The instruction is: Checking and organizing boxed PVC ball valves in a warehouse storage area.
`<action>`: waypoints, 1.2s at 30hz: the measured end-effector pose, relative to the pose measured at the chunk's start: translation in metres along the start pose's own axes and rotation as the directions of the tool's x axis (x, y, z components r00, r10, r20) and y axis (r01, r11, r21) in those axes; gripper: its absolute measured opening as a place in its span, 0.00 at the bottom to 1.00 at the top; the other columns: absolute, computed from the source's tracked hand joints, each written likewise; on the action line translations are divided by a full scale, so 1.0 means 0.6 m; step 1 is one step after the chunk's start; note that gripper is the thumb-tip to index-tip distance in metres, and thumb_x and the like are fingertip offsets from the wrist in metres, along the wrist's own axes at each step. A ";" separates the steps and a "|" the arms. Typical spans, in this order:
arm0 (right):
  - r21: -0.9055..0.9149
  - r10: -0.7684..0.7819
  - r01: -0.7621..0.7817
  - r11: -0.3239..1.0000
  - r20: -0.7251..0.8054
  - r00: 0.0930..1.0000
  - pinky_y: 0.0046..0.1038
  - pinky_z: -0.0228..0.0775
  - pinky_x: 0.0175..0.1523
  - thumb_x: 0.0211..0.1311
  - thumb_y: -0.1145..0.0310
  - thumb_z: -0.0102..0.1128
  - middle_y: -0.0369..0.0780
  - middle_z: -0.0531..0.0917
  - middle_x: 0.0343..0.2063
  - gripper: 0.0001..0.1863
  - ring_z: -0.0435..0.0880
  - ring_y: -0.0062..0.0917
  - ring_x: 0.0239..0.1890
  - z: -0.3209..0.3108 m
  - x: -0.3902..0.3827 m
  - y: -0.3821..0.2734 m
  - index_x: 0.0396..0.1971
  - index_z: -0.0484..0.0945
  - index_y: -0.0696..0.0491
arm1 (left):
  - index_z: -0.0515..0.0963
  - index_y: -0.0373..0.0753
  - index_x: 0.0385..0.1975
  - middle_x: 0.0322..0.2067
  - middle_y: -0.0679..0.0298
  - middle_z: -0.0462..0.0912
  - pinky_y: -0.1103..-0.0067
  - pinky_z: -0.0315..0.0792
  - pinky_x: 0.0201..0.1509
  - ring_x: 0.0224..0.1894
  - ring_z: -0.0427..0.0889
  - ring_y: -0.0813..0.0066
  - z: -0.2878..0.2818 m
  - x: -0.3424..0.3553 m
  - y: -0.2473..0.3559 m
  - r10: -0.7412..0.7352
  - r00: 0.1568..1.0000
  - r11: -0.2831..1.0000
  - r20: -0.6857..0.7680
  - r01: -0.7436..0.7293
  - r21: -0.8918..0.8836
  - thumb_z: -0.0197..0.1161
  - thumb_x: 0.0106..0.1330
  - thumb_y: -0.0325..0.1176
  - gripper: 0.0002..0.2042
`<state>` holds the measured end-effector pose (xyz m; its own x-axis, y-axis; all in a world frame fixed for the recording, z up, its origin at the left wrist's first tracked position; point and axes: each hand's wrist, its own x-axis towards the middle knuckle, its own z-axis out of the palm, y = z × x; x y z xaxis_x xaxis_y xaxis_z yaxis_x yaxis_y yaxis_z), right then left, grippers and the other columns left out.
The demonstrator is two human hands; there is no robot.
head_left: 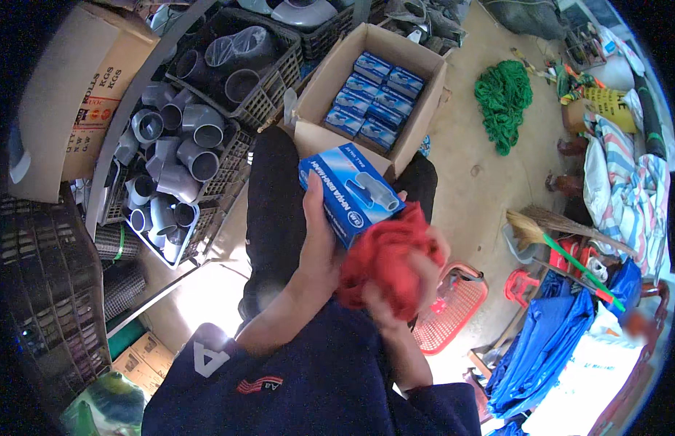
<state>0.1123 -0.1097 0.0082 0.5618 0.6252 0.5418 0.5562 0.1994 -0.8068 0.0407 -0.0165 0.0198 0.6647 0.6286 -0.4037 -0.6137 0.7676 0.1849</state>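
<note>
My left hand point(316, 240) grips a blue and white printed box point(359, 196) with a picture of a pipe fitting on it, my thumb along its left side. My right hand point(417, 283), somewhat blurred, is closed on a crumpled red cloth point(388, 258), held against the lower right end of the box. Just beyond, an open cardboard carton point(417, 116) holds several similar blue boxes point(374, 69) in rows, between and beyond my dark-trousered legs.
Plastic crates of grey pipe fittings point(170, 160) stand at the left, under a leaning cardboard box point(83, 102). On the right lie a green net point(501, 102), a broom point(526, 229), blue tarpaulins point(541, 341) and striped sacks point(613, 182). A red plastic basket point(446, 320) sits beside me.
</note>
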 end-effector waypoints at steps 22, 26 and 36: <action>0.393 0.915 -0.918 -0.058 0.389 0.108 0.27 0.58 0.62 0.62 0.52 0.51 0.38 0.73 0.52 0.27 0.70 0.29 0.55 -0.040 -0.177 0.373 0.57 0.66 0.50 | 0.64 0.33 0.57 0.48 0.56 0.75 0.71 0.73 0.51 0.47 0.78 0.69 -0.090 0.202 0.128 0.231 0.970 0.691 -0.072 -0.111 0.714 0.61 0.61 0.32 0.25; 0.200 0.951 -0.979 -0.037 0.307 0.027 0.27 0.59 0.61 0.61 0.52 0.52 0.38 0.74 0.51 0.26 0.71 0.28 0.54 -0.036 -0.191 0.406 0.57 0.67 0.50 | 0.67 0.28 0.54 0.45 0.56 0.77 0.79 0.72 0.48 0.45 0.77 0.74 -0.134 0.324 0.173 0.231 0.968 0.196 0.096 -0.143 0.970 0.65 0.59 0.35 0.26; -0.389 0.993 -0.917 -0.086 0.045 -0.112 0.26 0.60 0.59 0.61 0.52 0.53 0.36 0.75 0.49 0.25 0.72 0.28 0.52 -0.060 -0.285 0.473 0.55 0.69 0.48 | 0.72 0.30 0.50 0.45 0.51 0.77 0.76 0.71 0.47 0.44 0.77 0.70 -0.130 0.503 0.195 0.219 0.952 -0.258 0.213 -0.154 0.954 0.69 0.54 0.39 0.26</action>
<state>0.1961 -0.1874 -0.3047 0.4615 0.1620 -0.8722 -0.3244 -0.8843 -0.3359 0.1361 0.2532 -0.1503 0.5897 0.7930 -0.1529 0.4619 -0.1758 0.8693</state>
